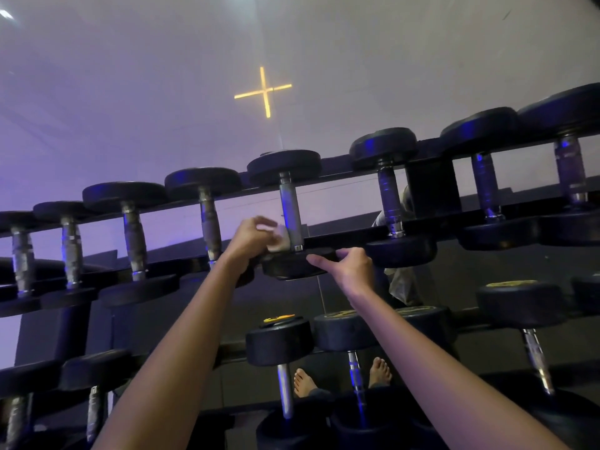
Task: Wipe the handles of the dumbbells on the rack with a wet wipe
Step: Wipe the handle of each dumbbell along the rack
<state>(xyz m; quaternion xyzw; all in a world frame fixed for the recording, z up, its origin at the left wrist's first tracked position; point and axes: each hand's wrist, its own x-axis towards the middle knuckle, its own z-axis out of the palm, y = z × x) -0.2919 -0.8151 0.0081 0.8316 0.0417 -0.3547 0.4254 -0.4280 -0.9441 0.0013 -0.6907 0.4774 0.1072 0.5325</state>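
A black rack [357,233] carries a top row of several black dumbbells with steel handles. My left hand [251,237] holds a white wet wipe [279,238] against the lower end of the middle dumbbell's handle [290,206]. My right hand [349,266] lies on the near head [292,266] of that same dumbbell, fingers stretched leftward over its top edge. The near part of that handle is partly hidden by the wipe and my left fingers.
More dumbbells sit on the lower row [279,342], some with yellow labels on their heads. A mirrored wall behind the rack shows a glowing yellow cross [264,90]. Bare feet [305,383] stand on the dark floor below the rack.
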